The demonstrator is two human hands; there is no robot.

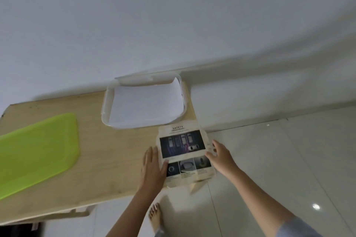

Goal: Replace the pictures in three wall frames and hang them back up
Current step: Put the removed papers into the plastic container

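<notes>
- A bare foot stands on glossy pale floor tiles, just off the near edge of the wooden table.
- At the table's near right corner, the left hand lies flat with its fingers straight, palm on the wood and thumb laid over the left margin of the printed sheet.
- The right hand is off the table's right side, thumb and curled fingers closed on the sheet's right edge.
- The sheet is thin, slightly crumpled paper with a cream border, headed "SAFETY", with one wide dark photo above three small ones. It rests on that corner and overhangs the right edge.
- The tabletop is pale, matte plywood with a faint grain.
- On the table's left part lies a smooth, lime-green plastic tray with rounded corners.
- At the table's far right corner sits a clear plastic tray with rounded corners, holding blank white paper whose far corner curls up.
- Beyond the table rises a plain white wall.
</notes>
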